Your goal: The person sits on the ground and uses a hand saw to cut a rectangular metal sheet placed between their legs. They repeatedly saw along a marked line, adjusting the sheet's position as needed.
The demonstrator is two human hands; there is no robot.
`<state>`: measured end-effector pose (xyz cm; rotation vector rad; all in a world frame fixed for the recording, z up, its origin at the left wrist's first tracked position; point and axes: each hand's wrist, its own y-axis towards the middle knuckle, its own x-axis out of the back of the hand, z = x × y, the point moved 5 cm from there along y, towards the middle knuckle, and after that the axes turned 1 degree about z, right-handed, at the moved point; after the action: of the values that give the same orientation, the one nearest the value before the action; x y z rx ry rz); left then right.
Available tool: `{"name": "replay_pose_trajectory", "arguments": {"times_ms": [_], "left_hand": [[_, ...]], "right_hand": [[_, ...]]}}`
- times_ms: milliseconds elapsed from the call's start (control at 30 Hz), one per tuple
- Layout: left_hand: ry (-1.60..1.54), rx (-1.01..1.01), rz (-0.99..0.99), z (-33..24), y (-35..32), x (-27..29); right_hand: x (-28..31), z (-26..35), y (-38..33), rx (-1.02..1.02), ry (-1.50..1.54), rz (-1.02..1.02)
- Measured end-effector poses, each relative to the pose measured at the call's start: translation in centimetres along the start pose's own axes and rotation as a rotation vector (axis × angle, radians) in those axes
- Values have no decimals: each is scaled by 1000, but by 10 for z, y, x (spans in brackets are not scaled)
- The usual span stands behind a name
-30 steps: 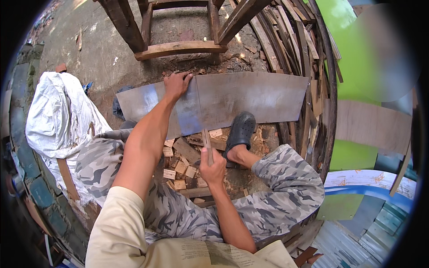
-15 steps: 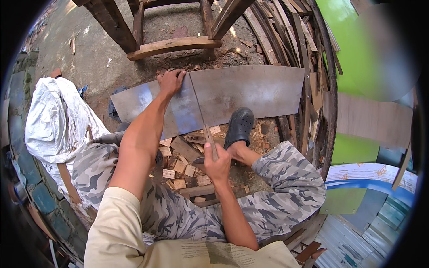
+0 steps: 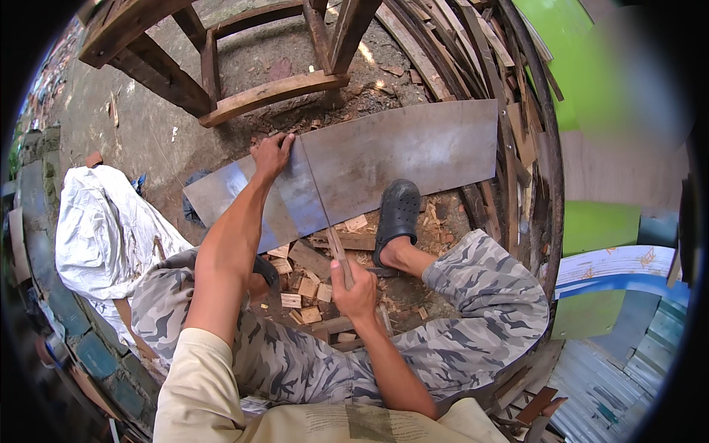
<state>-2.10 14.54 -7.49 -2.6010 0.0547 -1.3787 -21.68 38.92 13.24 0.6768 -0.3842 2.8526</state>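
Head view: the person sat on the ground with a grey sheet (image 3: 384, 159) of thin board or metal lying flat ahead of them, its near edge pinned under a black clog (image 3: 397, 214) on the right foot. The left hand (image 3: 272, 155) lay spread, fingers apart, pressing down on the sheet's far edge near the left end. The right hand (image 3: 356, 289) was clamped around the wooden handle of a saw (image 3: 319, 203), whose narrow blade ran from the handle up across the sheet to a point just beside the left hand.

The blade lay along a line crossing the whole width of the sheet, so the cut seemed well begun, though it was hard to tell how deep the kerf went or whether the two parts were already separate anywhere; the sheet looked like one piece. The longer part to the right of the blade bore no cuts.

Small wood blocks (image 3: 299, 292) were strewn on the ground between the knees, under the near edge. A wooden frame (image 3: 269, 92) stood beyond the sheet, and a white sack (image 3: 107, 229) lay to the left.
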Motion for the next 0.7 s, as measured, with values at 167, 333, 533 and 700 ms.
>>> {"name": "replay_pose_trajectory", "arguments": {"times_ms": [167,333,533,700], "left_hand": [[-40,-35,51,-31,2,4],[-126,21,63,-13,-5,4],[-100,15,6,-14,-1,6],[-68,1,49,-19,1,5]], "right_hand": [[-23,-25,50,-67,-91,28],[5,3,-3,-53,-59,35],[-17,-1,37,-34,-159,95],[-1,2,10,-49,-163,69]]}}
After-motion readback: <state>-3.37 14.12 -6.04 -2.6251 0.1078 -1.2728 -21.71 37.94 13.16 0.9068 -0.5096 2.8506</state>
